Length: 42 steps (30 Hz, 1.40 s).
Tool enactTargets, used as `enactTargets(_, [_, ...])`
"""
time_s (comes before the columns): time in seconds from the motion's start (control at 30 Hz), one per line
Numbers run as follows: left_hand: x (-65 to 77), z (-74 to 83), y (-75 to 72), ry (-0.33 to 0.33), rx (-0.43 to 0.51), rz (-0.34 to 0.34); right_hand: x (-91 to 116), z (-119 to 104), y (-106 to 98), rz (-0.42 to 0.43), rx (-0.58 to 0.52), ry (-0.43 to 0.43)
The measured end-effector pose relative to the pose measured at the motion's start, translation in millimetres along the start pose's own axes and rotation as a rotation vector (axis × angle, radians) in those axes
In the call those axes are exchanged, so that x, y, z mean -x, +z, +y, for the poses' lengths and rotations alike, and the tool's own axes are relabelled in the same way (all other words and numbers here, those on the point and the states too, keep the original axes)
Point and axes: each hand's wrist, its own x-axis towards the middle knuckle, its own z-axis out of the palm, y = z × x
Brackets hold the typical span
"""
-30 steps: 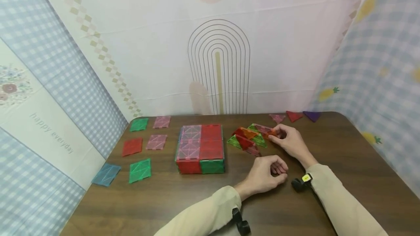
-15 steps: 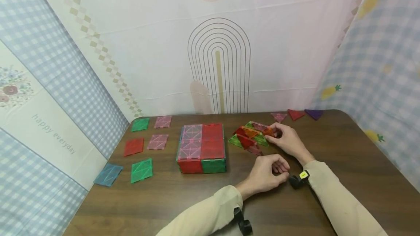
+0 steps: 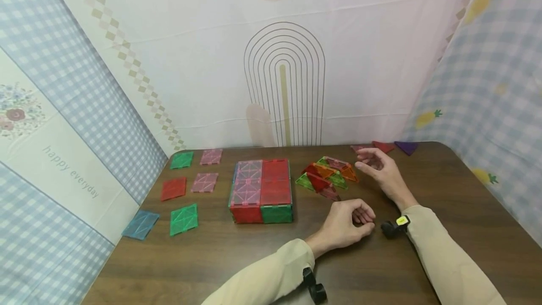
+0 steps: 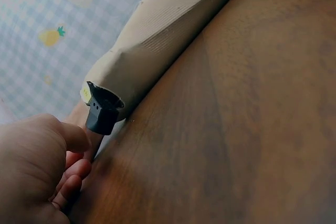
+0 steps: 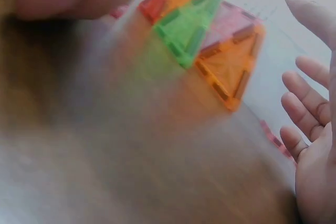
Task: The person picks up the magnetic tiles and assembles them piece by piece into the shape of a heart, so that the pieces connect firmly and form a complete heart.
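Your right hand (image 3: 387, 178) holds nothing, thumb and fingers (image 3: 372, 154) parted just beside the translucent triangular tiles (image 3: 325, 175). Your left hand (image 3: 343, 224), nearer you than those fingers, curls loosely around nothing. The right wrist view alone details the orange triangle's (image 5: 229, 69) dark-segmented rim; the head view alone shows the square-tile block (image 3: 246, 214), well left of both hands' fingers.

The place is a cloth-screened corner, homely in its prints, though whether it belongs to a home is unclear. A wood-grain desk (image 3: 220, 258) stands before a pale far cloth (image 3: 368, 69) with a line-drawn arch (image 3: 285, 102), between a left checked cloth (image 3: 101, 126) reading "happy everyday" and a right checked cloth (image 3: 487, 102) with pineapples (image 3: 479, 6).
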Motion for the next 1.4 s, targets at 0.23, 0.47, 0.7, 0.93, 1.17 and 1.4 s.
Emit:
enactTargets(0.23, [-0.9,-0.3,1.0,0.003,0.009,0.002,-3.3,4.5,-14.3,0.070,0.129,0.030])
enactTargets(0.47, [-1.0,-4.3,2.4,0.002,0.011,0.006,-13.6,17.7,-25.4,-0.037,0.428,0.038])
enactTargets(0.7, [-0.7,-2.0,-1.5,0.004,0.001,0.009,-16.3,18.2,-24.3,-0.144,0.545,-0.041])
enactTargets(0.93, [0.3,-0.3,-0.6,-0.013,0.014,-0.004,4.1,9.0,-25.3,-0.045,0.553,-0.015])
enactTargets(1.17, [0.6,0.1,0.5,-0.019,0.027,0.002,28.6,5.5,-38.6,-0.061,0.551,-0.029])
enactTargets(1.4, [-0.6,-1.4,-1.1,-0.013,-0.012,0.051,63.5,-8.8,-49.4,-0.049,0.491,0.007])
